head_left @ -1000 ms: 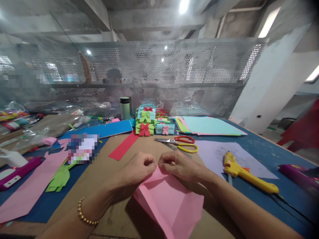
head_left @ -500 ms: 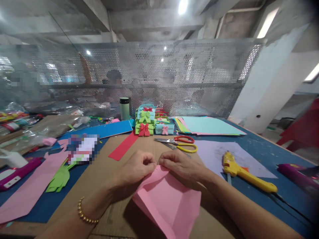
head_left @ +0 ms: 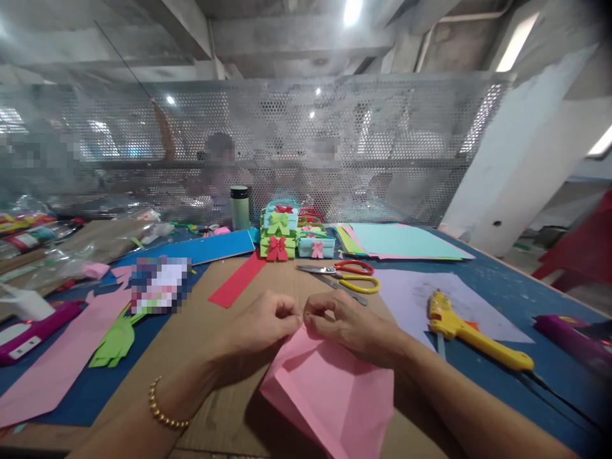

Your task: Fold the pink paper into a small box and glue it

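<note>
Tight pinch, tearing risk!

Folded pink paper (head_left: 335,395) loomed over the near edge of the cardboard (head_left: 196,319); left hand (head_left: 268,319) and right hand (head_left: 351,325) pinched its far tip, where uneven pulling could have torn it. Beyond, scissors (head_left: 329,271) lay near, a possible snag.

Green black-lidded flask (head_left: 240,210) upright before perforated metal screen (head_left: 406,143). White pillar (head_left: 511,150) at right; red object (head_left: 581,236) beyond (cut off by frame edge, too blurred to name). Bright lamp (head_left: 352,12) overhead.
</note>
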`<state>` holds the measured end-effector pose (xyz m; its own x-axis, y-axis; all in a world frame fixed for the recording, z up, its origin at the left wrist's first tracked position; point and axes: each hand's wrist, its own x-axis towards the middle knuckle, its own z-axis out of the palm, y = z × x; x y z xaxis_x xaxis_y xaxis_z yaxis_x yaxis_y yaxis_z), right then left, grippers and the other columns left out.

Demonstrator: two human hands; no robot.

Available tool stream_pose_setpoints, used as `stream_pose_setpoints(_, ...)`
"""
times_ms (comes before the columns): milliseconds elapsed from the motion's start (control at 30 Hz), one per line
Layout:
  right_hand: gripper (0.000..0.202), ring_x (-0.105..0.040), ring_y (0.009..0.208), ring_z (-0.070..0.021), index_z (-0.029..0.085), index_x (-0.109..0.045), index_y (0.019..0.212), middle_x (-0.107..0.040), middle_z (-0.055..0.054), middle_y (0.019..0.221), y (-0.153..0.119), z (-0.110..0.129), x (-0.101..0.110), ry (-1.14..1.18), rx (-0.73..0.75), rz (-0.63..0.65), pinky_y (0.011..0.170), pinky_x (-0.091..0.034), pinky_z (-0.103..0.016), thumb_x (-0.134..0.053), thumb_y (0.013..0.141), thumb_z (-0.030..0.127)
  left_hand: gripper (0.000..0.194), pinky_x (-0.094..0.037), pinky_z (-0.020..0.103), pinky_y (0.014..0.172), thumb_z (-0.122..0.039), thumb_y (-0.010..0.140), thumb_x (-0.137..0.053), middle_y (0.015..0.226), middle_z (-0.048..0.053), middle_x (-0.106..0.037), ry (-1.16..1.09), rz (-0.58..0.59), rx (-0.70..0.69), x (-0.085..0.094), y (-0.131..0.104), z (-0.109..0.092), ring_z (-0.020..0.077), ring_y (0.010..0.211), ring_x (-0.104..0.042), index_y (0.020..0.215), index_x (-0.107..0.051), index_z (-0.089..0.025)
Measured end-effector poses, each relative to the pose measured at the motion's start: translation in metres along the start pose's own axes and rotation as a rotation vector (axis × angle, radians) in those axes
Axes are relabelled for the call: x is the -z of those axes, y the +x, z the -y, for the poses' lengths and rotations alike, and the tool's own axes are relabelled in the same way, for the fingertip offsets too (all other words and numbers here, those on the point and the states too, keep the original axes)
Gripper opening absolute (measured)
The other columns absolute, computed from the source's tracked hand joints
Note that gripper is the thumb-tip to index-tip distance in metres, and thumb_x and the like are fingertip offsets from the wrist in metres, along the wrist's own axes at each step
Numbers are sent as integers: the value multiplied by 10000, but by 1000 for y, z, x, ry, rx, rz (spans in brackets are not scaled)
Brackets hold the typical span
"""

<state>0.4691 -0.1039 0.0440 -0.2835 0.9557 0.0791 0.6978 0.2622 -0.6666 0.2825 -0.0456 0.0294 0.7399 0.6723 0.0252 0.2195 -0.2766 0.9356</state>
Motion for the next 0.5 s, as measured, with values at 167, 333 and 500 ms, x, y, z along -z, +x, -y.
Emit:
stream_pose_setpoints(167,117,-431,600,-102,170,-587,679,-540,46,629,-2,-1,1,5,25,-14,562,-291,-234,-513,768,148,221,-187,247,479,-223,751,-514,583,-51,-311,32,26,-7,2,-1,1,89,553,-282,572,-389,-184)
stream_pose_setpoints(333,116,-423,604,-102,170,-565,663,-517,49,621,-2,-2,0,11,36,9,560,-287,-235,-522,767,144,223,-221,247,486,-200,763,-514,570,-38,-384,162,48,-70,6,2,-1,95,554,-333,560,-425,-179)
stream_pose_setpoints(500,144,-434,602,-104,167,-558,663,-533,42,628,-1,2,1,-11,35,15,565,-290,-236,-511,798,153,215,-209,245,484,-178,736,-493,553,-46,-345,123,53,-62,7,4,0,92,536,-323,548,-389,-186)
